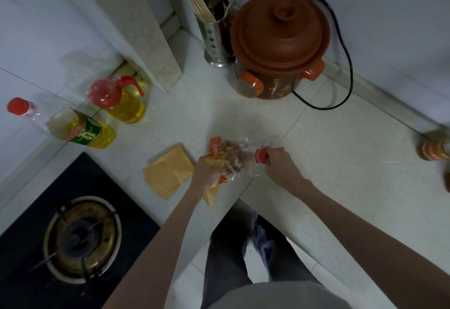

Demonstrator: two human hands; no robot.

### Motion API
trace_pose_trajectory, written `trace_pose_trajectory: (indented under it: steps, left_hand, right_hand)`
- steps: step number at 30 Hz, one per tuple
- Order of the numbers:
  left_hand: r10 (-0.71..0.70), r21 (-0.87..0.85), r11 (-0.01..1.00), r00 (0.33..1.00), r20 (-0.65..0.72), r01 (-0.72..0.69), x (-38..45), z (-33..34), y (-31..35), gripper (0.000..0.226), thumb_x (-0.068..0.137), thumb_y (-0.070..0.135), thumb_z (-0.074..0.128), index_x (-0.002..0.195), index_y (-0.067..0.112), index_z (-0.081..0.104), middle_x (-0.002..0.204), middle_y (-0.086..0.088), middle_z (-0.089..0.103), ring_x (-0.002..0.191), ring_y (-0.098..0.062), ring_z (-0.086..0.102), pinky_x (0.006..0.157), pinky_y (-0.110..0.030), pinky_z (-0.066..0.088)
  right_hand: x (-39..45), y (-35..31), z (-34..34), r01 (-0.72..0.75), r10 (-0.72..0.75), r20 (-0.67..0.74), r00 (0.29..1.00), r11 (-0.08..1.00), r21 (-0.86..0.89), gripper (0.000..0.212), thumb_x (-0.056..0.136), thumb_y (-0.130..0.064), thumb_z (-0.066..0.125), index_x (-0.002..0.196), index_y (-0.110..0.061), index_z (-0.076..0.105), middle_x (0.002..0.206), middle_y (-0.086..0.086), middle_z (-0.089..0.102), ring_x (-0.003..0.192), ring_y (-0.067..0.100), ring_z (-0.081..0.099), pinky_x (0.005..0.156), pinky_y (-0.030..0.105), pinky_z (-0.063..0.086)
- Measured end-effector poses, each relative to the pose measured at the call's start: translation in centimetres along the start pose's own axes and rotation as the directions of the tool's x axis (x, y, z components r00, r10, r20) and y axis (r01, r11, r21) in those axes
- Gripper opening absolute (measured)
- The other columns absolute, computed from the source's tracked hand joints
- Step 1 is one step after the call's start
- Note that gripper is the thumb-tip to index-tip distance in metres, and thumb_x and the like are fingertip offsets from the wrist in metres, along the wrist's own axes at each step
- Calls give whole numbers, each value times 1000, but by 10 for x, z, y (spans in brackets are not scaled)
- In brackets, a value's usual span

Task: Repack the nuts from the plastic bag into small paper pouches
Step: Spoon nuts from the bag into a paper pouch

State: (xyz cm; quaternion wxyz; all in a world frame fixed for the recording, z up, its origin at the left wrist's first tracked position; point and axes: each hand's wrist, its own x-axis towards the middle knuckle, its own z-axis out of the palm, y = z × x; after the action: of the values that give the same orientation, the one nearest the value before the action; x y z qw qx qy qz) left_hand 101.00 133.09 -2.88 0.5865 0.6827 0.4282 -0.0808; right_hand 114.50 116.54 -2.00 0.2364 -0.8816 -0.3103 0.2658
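A clear plastic bag [239, 154] with orange and red print holds brown nuts and lies on the pale counter near its inner corner. My right hand [280, 166] pinches the bag's red end. My left hand [207, 171] grips a small yellow paper pouch [211, 195], whose mouth is pressed against the bag's other end; the pouch's tail hangs below my fist. A stack of flat yellow paper pouches [168, 174] lies just left of my left hand.
A brown clay electric cooker [280, 47] with a black cord stands at the back, a steel chopstick holder [215, 33] beside it. Two oil bottles [117, 99] [82, 130] sit at the left. A gas burner [80, 238] is front left. A jar [435, 150] is at the right edge.
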Motion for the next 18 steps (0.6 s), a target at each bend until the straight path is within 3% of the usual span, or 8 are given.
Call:
trace_pose_trajectory:
  steps: [3,6,10,13,15,18]
  left_hand:
    - [-8,-33,999,1000,26,9,2,-2,-3,21,69,2,78,88,10,72,81,-3,72,80,-20,69,66,-24,54]
    - [-21,-22,1000,999,45,22,2,-4,-3,15,66,10,77,80,15,74,73,1,72,75,-15,69,60,-19,52]
    - [-48,-10,999,998,33,48,2,-3,-1,14,63,16,71,67,29,73,63,14,69,61,3,64,47,-5,41]
    - [-66,-6,998,997,38,66,5,-3,-3,17,63,21,67,63,38,71,61,16,68,60,7,63,47,-6,43]
    - [-86,-2,996,996,37,86,8,-3,-5,11,62,23,64,63,32,70,58,13,67,56,2,62,47,-10,46]
    - [-131,-11,991,991,5,131,13,-3,-8,7,62,19,62,59,25,64,54,14,61,58,-8,61,52,-19,48]
  right_hand:
    - [7,-6,7,-52,54,62,997,998,-38,23,76,11,45,86,-1,62,71,8,60,61,24,61,55,33,52]
    - [11,-13,15,-50,53,91,994,998,-42,19,80,8,46,73,-8,53,63,-1,51,58,21,56,48,22,40]
    - [17,-21,27,-63,66,140,988,998,-26,24,89,-3,44,88,5,67,70,16,65,58,22,58,59,36,51]
    - [20,-21,29,-159,143,112,983,976,146,24,91,-8,51,88,6,69,64,18,61,54,18,50,54,30,41]
    - [22,-18,26,-223,188,140,972,926,306,22,91,-10,54,94,4,70,72,20,65,55,14,51,54,28,43]
    - [27,-12,22,-321,248,214,945,836,445,26,90,-8,58,113,1,66,86,12,65,60,4,52,52,11,42]
